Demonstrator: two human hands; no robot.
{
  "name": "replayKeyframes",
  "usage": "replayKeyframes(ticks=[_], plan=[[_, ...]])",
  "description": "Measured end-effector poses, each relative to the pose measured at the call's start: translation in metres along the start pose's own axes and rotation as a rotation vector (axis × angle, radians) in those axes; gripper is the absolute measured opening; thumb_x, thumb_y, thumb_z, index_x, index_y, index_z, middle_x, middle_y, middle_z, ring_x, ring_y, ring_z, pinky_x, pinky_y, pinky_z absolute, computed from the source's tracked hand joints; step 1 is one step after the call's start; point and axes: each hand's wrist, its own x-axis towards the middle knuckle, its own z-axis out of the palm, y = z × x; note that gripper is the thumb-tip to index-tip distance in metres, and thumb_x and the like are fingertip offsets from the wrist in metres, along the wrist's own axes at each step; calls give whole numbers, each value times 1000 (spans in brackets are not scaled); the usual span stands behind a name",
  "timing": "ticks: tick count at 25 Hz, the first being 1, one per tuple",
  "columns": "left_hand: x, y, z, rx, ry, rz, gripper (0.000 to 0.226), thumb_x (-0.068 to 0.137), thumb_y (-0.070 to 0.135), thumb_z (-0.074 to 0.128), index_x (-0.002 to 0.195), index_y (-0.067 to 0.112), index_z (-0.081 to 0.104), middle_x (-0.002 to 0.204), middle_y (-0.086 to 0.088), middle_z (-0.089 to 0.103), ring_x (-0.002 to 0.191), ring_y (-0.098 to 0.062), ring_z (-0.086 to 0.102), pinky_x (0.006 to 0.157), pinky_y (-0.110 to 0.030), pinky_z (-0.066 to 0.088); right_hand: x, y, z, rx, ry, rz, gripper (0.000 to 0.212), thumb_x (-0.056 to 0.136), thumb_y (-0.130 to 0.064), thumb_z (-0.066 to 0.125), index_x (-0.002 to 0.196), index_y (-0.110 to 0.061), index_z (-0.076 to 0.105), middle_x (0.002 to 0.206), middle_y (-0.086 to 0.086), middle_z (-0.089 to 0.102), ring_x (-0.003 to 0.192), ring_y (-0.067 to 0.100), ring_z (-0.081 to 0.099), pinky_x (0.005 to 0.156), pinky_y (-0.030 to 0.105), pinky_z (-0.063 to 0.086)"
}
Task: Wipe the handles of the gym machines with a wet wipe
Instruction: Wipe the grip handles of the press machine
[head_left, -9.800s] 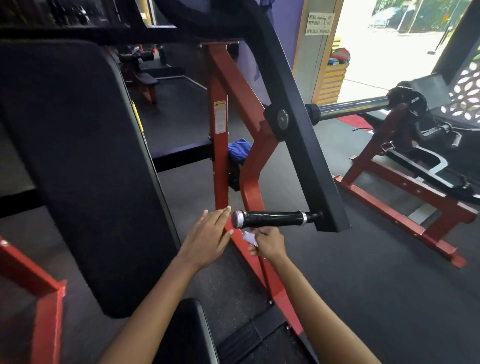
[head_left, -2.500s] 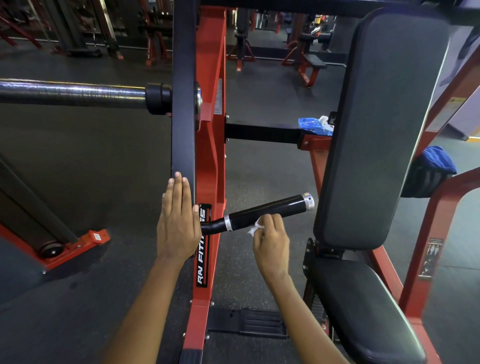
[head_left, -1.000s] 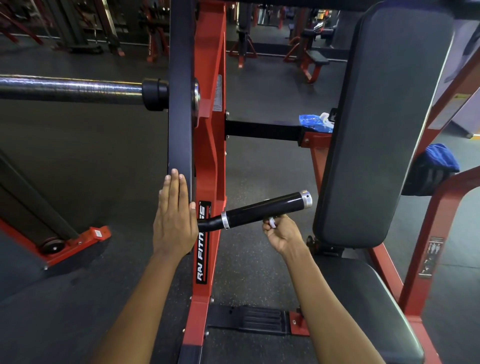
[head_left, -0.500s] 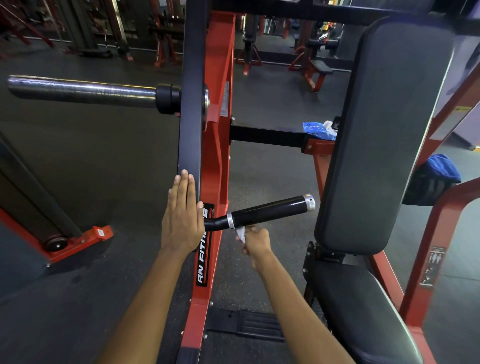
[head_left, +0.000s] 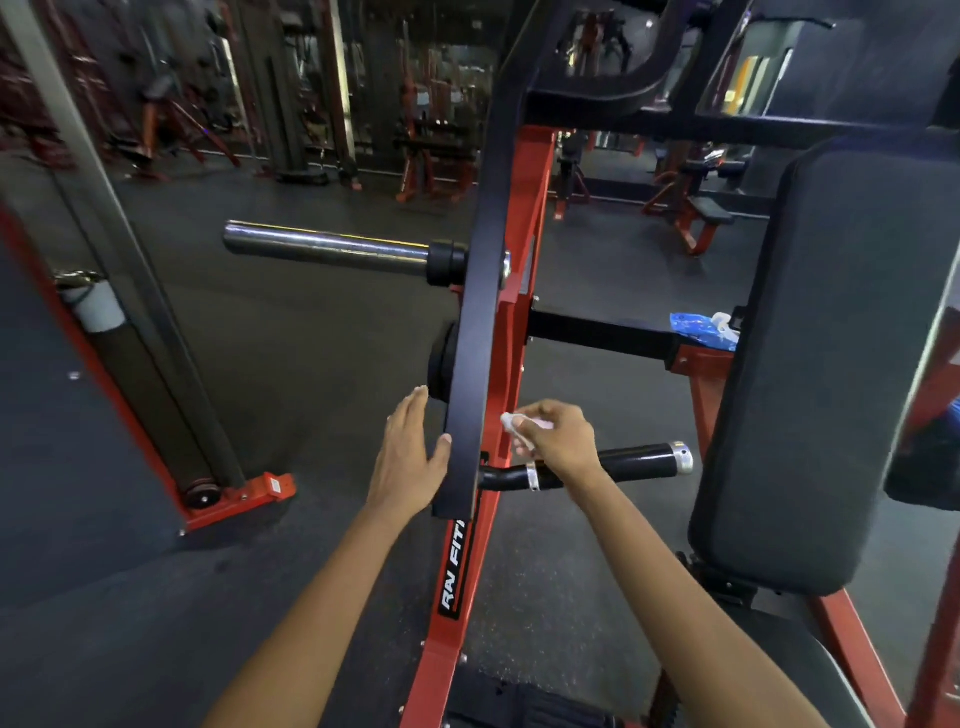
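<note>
Gym — weight machines (head_left: 488, 312), benches (head_left: 701, 213)

Chrome plate-loading bar (head_left: 327, 248) sticks out left from the black lever arm (head_left: 480, 312), ending in a black collar (head_left: 445, 262). Red upright (head_left: 511, 332) carries white lettering low down. Black back pad (head_left: 841, 364) at right, upright. Blue packet (head_left: 701, 328) lies on the black crossbar (head_left: 597, 335), beside the pad's left edge. Red-and-black benches (head_left: 691, 218) further back on the dark rubber floor (head_left: 291, 353).
</note>
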Motion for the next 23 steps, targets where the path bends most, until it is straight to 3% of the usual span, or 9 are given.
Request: replayKeyframes(ticks=[2,7,9,13,18,23], plan=[[1,-6,-28,-34,47,-70,67,94,18,55,151,12,20,155,-7,27,144,-19,21,118,-32,19,0,-18,17,-104,6,-113,18,77,-19,76,88,-7,69,81,0,66,69,9,60,57,8,43],[-12,-28,-99,-8,144,-192,61,92,19,59,147,9,32,147,-6,39,138,-18,34,111,-26,24,6,-54,79,-197,-147,-274,15,78,-24,72,76,-18,59,82,1,65,77,19,60,67,33,50],[-26,-38,-127,11,184,-245,59,92,18,59,145,8,35,146,-5,41,137,-17,36,111,-24,24,7,-69,109,-262,-188,-339,17,80,-27,69,73,-20,55,83,1,64,77,19,59,63,32,47],[-64,-64,-189,43,278,-386,56,92,18,59,143,10,37,146,-1,43,136,-14,37,111,-26,26,-12,-99,167,-265,-261,-481,19,84,-26,66,81,-8,60,92,3,57,81,17,54,62,26,37],[-98,-88,-246,121,393,-496,53,94,19,57,143,9,39,146,-4,43,137,-16,36,112,-28,26,-40,-119,219,-204,-393,-541,11,88,-22,58,83,-14,52,81,5,63,74,24,58,61,33,45],[-110,-100,-257,126,439,-580,51,95,19,56,142,7,40,145,-6,43,137,-18,37,111,-28,27,-44,-129,242,-245,-467,-617,11,86,-14,51,81,-19,42,83,6,60,76,27,55,60,35,44]])
